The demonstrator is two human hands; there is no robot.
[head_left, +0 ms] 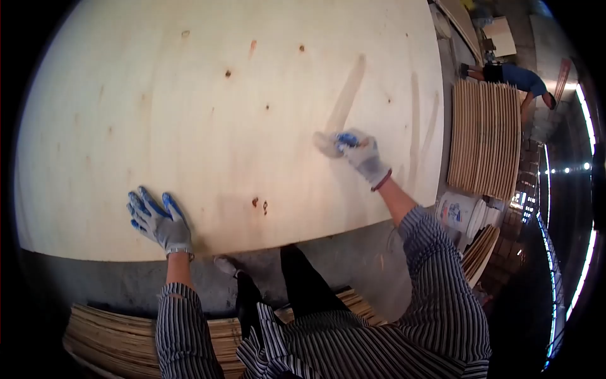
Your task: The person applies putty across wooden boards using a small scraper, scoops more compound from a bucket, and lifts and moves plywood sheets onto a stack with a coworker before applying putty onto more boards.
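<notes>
A large pale wood sheet [189, 126] with dark knots fills most of the view. My left hand [160, 221], in a grey glove with blue fingertips, lies spread on the sheet near its front edge and holds nothing. Farther right, my right hand [361, 153], gloved the same way, is closed over the sheet around something small that is blurred and mostly hidden. A brownish smear [348, 91] runs up the sheet from beside the fingers of my right hand. More faint streaks show near the sheet's right side.
At the right stands a stack of wood sheets [485, 136], with a person in a blue shirt [524, 79] bending behind it. A white bucket [457, 211] stands below that stack. More stacked sheets [113, 335] lie near my legs, beyond a strip of grey floor [372, 265].
</notes>
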